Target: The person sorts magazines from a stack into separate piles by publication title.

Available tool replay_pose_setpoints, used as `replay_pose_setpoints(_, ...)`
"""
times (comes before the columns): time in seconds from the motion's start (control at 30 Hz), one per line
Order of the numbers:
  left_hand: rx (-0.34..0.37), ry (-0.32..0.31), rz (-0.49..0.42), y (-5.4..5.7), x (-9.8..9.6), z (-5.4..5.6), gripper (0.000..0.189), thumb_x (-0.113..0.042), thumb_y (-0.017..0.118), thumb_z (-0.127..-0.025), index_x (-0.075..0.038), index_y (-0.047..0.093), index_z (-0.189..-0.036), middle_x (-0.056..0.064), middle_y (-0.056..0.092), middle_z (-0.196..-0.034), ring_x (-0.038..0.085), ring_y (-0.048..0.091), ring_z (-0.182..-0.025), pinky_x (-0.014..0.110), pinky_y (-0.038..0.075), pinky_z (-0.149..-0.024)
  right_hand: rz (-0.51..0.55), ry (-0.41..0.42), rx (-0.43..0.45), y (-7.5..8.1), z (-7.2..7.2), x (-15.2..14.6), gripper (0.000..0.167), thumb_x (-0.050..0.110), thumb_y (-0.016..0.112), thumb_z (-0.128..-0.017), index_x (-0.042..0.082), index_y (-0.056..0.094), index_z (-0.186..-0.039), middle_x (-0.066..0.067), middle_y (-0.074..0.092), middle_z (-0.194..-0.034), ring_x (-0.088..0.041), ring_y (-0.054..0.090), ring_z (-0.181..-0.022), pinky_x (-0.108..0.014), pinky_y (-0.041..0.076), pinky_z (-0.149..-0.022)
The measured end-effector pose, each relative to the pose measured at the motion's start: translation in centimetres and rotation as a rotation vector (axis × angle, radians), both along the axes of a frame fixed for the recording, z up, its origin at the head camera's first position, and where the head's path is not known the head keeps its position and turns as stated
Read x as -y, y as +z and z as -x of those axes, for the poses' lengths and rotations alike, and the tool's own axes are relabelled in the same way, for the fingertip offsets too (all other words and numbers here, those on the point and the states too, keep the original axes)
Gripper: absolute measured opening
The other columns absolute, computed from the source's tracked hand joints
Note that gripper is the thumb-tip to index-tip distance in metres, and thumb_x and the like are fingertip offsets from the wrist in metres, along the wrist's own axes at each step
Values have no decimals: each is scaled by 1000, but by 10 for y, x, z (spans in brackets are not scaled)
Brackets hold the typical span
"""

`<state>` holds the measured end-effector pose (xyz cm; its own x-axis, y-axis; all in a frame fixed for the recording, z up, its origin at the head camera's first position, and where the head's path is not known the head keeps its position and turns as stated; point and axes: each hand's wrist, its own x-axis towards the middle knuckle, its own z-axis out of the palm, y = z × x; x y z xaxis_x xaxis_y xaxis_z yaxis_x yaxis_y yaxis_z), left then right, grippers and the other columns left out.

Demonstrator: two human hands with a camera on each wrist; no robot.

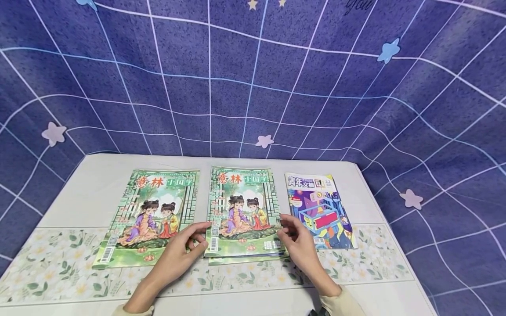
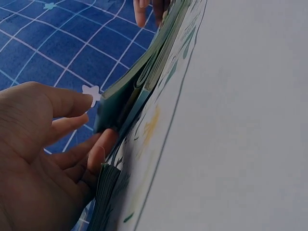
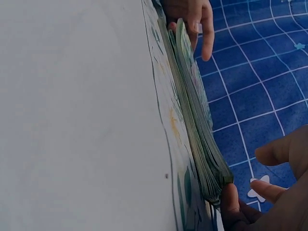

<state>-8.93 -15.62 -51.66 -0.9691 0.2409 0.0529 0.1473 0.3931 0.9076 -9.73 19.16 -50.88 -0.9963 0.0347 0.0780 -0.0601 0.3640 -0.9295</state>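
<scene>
Touching opposite edges of the middle magazines (image 1: pixel 245 210), hands (image 1: pixel 179 250) (image 1: pixel 302 250) loosely spread, tabletop (image 1: pixel 99 188) showing on either side

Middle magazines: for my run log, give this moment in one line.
middle magazines: stacked unevenly; left hand: touches left edge; right hand: touches right edge

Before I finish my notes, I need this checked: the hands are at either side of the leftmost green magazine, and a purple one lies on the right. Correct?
Not quite: the head view shows the left hand and right hand at either side of the middle green magazine; a purple magazine does lie on the right.
</scene>
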Motion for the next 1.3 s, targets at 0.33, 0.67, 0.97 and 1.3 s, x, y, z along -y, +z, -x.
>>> replay_pose_setpoints(0.33,88,-18,-174,-5,-8,-1,51,-10,74,-107,-9,59,-156,8,77,-100,17,71,-76,25,60,-75,84,-6,4,0,0,-2,42,0,76,-102,0,69,-143,-18,73,-127,-19,66,-100,-22,54,-82)
replay_pose_setpoints(0.67,114,39,-180,-3,-13,-2,49,-14,77,-106,-15,63,-154,6,75,-92,10,53,-66,26,46,-67,95,-6,-8,0,-1,-1,42,1,77,-102,0,69,-143,-19,73,-128,-17,66,-99,-21,53,-81)
replay_pose_setpoints(0.97,115,49,-212,-3,-15,-4,50,-10,74,-108,-14,61,-155,14,76,-127,21,75,-95,25,57,-81,122,0,-17,0,-1,-1,43,-1,77,-100,-1,69,-142,-20,74,-129,-16,66,-97,-20,52,-79)
replay_pose_setpoints(1.3,156,30,-288,-2,-18,-5,49,-4,69,-109,-10,60,-156,22,52,-167,51,52,-150,34,55,-112,124,3,-2,0,-2,-2,44,1,77,-101,-1,68,-143,-19,73,-128,-16,65,-97,-20,52,-80)
